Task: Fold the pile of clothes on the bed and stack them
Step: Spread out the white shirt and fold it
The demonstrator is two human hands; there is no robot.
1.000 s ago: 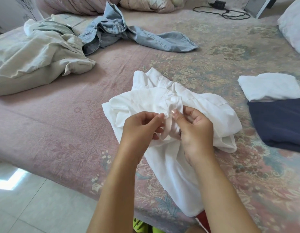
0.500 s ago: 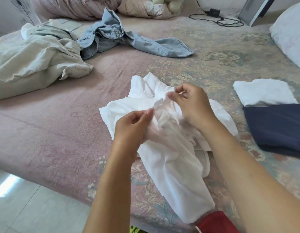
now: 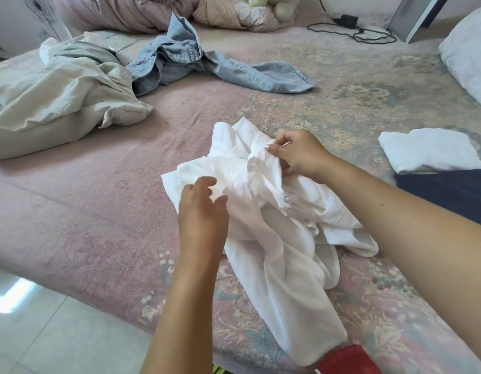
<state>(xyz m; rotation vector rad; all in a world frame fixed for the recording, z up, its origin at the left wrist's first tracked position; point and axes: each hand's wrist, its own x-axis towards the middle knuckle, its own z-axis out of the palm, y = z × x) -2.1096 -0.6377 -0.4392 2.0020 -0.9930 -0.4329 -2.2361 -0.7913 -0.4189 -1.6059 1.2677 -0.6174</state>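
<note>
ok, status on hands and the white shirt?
Right hand pinches white shirt placket. Left hand open, resting on it. Shirt crumpled, unfolded. Nothing in the way.

The bed (image 3: 99,211), spread with a pink floral cover, bears a crumpled white shirt (image 3: 274,225) near its front edge, a beige garment (image 3: 58,98) and denim shirt (image 3: 207,66) farther back, folded white (image 3: 428,152) and navy (image 3: 450,195) pieces at right, pillows (image 3: 468,52), and a black cable (image 3: 363,36).
</note>
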